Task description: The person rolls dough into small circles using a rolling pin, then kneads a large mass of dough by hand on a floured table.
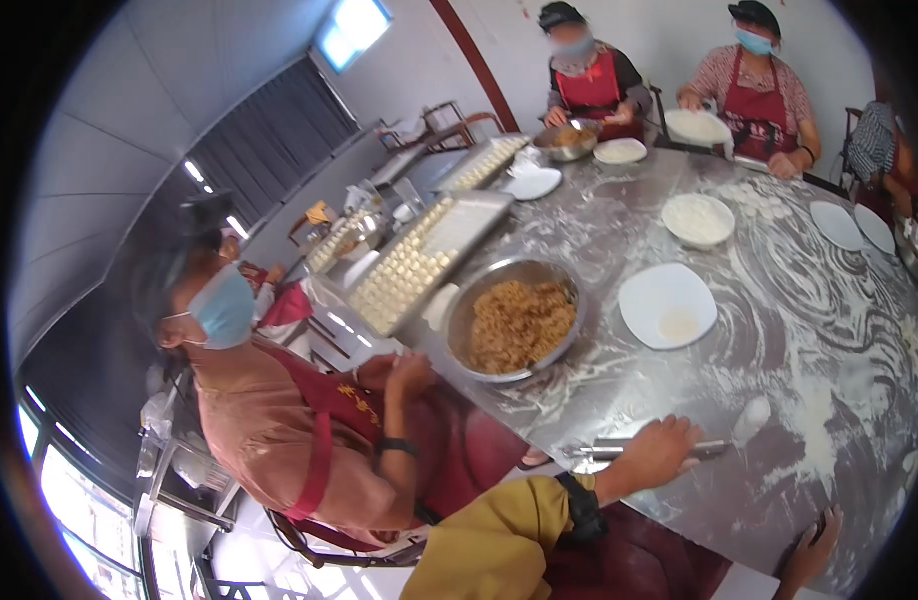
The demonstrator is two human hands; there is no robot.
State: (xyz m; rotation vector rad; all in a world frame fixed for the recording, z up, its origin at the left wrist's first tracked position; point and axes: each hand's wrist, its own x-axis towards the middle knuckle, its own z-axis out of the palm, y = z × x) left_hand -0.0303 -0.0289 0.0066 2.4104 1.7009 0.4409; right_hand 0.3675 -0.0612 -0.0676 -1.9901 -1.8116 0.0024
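Note:
Beyond the yellow sleeve, my left hand (663, 452) lies over a metal rolling pin (714, 449) on the floured table, fingers bent down around it. Just past the pin's right end is a small white piece that looks like dough (752, 420). At the table's near edge on the lower right, my right hand (815, 548) rests with its fingers apart, and nothing shows in it. A steel bowl (462, 368) of brown filling stands ahead of my left hand. Close to that bowl sits a white plate (667, 290) with a little pale powder.
A tray (384, 318) with rows of small pale pieces lies left of the bowl. A co-worker (299, 440) sits close on my left; two more sit across the table. A bowl of white flour (699, 220) and several white plates stand farther back.

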